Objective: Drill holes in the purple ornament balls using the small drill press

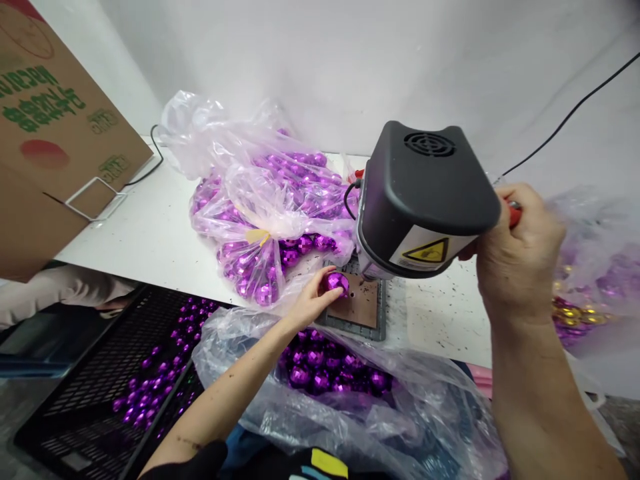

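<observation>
While the right hand point(525, 247) wraps round the red handle point(515, 215) on the right side of the black press point(425, 193), its far fingers hidden from us, the left hand point(315, 299) pinches one shiny purple bauble point(338, 283) between thumb and fingers, and here's the delicate bit! That bauble sits just left of the press's lower end, over the brown plate point(357, 312); whether it touches the plate, I can't tell. Good form here looks like a light pinch, firm enough to stop any roll, gentle enough to spare that faceted shell. Fingertips want to stay on the bauble's left, well out from under the press, and the warning label point(423, 253) on its front backs me up! A smooth, even pull on the handle would beat any jerk. Watch the open bag point(435, 400) too, on the near side of the press: its loose film lies close to the plate and should be kept off it. Dark flecks point(450, 288) litter the tabletop beneath the press; a clean plate helps the bauble sit true.
</observation>
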Demonstrator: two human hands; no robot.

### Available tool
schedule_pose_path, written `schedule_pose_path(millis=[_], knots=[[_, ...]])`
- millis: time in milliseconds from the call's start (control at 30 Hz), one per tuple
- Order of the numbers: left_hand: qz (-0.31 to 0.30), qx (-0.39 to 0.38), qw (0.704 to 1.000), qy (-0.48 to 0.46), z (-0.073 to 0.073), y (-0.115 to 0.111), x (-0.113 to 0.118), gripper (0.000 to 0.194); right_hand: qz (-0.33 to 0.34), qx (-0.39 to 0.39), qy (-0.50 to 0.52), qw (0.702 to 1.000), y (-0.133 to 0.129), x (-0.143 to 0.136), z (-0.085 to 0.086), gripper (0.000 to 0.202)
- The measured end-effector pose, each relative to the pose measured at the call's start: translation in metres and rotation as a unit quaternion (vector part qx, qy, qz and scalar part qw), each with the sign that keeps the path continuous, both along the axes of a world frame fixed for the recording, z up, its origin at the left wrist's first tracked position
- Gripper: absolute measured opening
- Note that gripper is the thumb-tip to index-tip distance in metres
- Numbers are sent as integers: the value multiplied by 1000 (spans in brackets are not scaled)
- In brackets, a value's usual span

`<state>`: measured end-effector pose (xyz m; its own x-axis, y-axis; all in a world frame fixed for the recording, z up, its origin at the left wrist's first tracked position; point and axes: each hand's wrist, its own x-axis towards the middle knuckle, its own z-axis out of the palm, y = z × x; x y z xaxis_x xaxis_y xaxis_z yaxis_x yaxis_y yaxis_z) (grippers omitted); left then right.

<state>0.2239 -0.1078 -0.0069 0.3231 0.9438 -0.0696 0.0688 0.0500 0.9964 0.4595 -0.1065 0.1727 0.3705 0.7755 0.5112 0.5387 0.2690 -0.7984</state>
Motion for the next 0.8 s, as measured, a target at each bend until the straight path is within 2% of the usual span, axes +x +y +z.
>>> schedule_pose_path(millis=[100,200,433,533,700,800], knots=[[-19,117,988,101,-4,1,8,51,1,0,3,1000,-1,0,1,42],[-29,206,965,161,-8,2,15,49,8,-8,6,1000,-2,1,1,42],[-51,295,932,204,-14,4,23,52,14,-16,5,1000,-4,2,0,46],[-67,303,928,205,-15,3,25,52,19,-14,2,1000,-4,2,-1,48],[-89,262,936,219,-9,1,33,54,25,-4,-3,1000,-3,3,-1,49],[-39,230,946,225,-8,1,40,50,27,0,-5,1000,-3,2,-1,50]])
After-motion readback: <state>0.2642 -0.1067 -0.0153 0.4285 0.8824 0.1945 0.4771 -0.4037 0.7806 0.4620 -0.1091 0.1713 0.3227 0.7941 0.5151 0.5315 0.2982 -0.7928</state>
